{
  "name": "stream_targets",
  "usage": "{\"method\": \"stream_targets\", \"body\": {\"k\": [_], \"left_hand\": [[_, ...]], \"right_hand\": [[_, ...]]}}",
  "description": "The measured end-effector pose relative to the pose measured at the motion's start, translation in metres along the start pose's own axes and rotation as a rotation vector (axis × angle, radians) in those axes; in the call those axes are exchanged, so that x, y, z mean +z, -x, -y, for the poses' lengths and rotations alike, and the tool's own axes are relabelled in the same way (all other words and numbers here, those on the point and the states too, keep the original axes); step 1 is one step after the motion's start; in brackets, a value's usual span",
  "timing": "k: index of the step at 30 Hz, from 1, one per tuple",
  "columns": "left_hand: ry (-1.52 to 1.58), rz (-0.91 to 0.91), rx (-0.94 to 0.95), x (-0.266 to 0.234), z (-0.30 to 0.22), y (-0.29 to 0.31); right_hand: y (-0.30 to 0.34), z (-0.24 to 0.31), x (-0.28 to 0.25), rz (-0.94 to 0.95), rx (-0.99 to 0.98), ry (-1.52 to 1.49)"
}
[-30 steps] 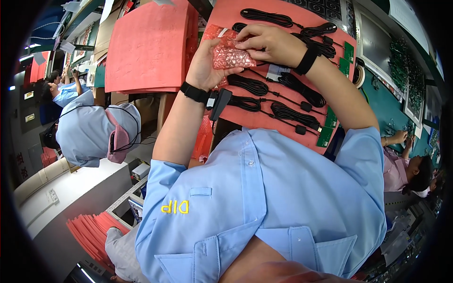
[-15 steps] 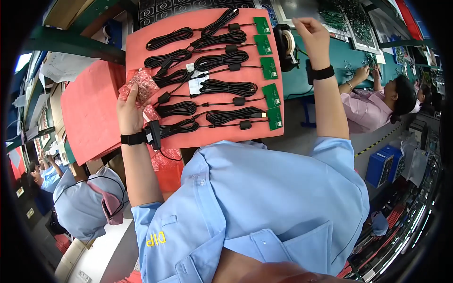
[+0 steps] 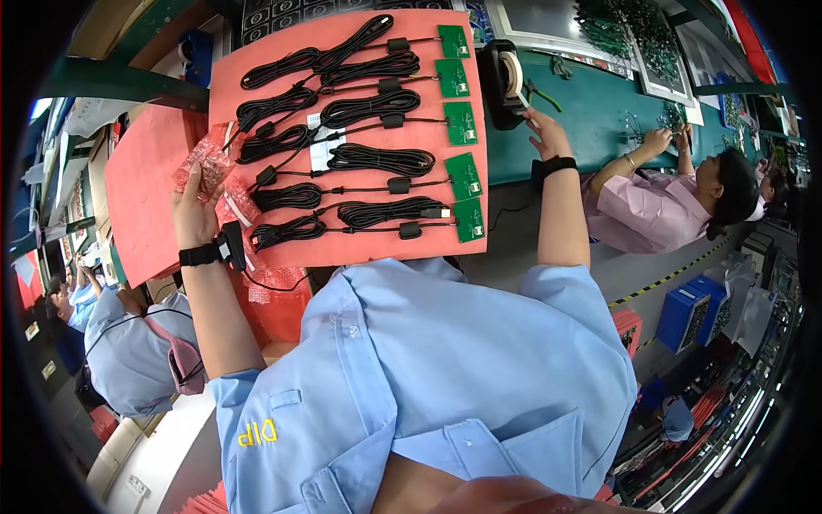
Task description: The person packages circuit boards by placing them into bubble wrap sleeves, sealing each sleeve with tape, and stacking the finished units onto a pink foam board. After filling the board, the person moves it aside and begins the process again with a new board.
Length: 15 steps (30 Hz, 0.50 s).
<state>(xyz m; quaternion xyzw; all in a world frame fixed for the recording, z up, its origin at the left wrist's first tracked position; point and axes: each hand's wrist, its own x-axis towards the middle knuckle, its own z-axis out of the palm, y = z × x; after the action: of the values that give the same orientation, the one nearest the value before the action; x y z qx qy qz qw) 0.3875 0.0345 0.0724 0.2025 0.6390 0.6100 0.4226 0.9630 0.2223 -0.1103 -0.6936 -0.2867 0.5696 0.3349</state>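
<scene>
The left hand [image 3: 195, 218] grips a crinkled, translucent red bubble-wrap packet [image 3: 205, 161], its long axis slanting up and rightward, at the left edge of a smooth pink foam sheet [image 3: 295, 36] bearing coiled black cables [image 3: 383, 159]. The right hand's [image 3: 549, 137] fingertips nearly meet beside a round tape roll [image 3: 511, 75]; whether they pinch tape, I cannot tell.

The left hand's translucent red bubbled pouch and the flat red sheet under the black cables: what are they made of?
Translucent red bubbled pouch: probably plastic bubble wrap, glossy, by its raised cells and glints.
Flat red sheet: possibly foam, by its matt, even surface; unsure.
</scene>
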Motion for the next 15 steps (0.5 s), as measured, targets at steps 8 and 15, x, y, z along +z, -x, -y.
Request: {"method": "stream_targets", "body": {"k": [8,15], "left_hand": [[0.0,-0.035,-0.041,0.0,0.001,-0.006],[-0.016,-0.046,0.009,0.02,-0.004,0.019]], "right_hand": [[-0.021,-0.078,-0.007,-0.081,-0.507,0.319],[0.035,0.005,0.009,-0.236,-0.963,0.365]]}}
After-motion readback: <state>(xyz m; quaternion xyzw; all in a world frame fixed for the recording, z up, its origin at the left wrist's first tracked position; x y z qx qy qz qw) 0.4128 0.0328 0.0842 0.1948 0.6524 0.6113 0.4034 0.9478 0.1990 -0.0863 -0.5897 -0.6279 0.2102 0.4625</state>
